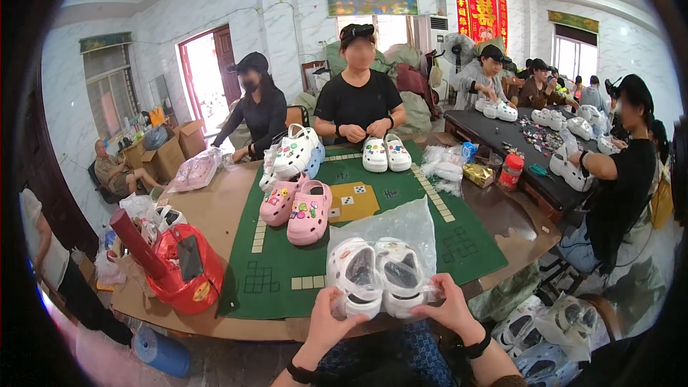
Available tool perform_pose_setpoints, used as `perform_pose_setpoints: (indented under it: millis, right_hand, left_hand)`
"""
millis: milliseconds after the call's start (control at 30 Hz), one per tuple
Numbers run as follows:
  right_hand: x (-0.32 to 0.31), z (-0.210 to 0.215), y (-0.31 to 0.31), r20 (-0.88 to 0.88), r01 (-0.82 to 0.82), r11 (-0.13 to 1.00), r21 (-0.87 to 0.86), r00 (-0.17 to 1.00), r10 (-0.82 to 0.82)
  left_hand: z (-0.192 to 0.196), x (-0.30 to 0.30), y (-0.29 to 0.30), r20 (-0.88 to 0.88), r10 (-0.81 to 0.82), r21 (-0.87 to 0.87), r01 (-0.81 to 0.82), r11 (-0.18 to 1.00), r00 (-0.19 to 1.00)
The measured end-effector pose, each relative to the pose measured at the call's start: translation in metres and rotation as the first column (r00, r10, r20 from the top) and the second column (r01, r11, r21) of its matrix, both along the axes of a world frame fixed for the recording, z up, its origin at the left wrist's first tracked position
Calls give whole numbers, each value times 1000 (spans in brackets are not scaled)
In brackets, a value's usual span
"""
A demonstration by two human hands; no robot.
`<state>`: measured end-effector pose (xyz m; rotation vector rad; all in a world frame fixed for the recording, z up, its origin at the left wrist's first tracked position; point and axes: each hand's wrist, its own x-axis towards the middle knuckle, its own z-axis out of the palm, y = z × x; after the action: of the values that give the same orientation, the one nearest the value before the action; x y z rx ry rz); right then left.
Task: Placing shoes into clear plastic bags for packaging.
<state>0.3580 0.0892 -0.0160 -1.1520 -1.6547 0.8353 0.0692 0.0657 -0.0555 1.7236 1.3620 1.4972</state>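
Two hands grip crinkly bagged clogs.

Bare green mat lies open beyond the bagged white clogs; pink clogs block the left, a red bag farther left.

A small packing workshop is shown: seated workers, decorated clogs on tables, cardboard boxes stacked beyond the hands.

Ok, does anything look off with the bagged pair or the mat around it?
Nothing looks damaged or spilled. The white clogs sit side by side inside the clear plastic bag, held at its lower edge by the left hand and right hand. The pink clogs stand upright on the green mat.
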Motion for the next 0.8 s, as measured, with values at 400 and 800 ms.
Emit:
perform_pose_setpoints:
  millis: [400,800]
  right_hand:
    - [10,-48,26,233,285,957,54,928,-289]
    - [-29,-42,28,300,331,935,127,886,-355]
  left_hand:
    - [-2,-7,3,-74,249,-173,-259,950,966]
    - [-25,8,20,-299,316,-26,-338,941,901]
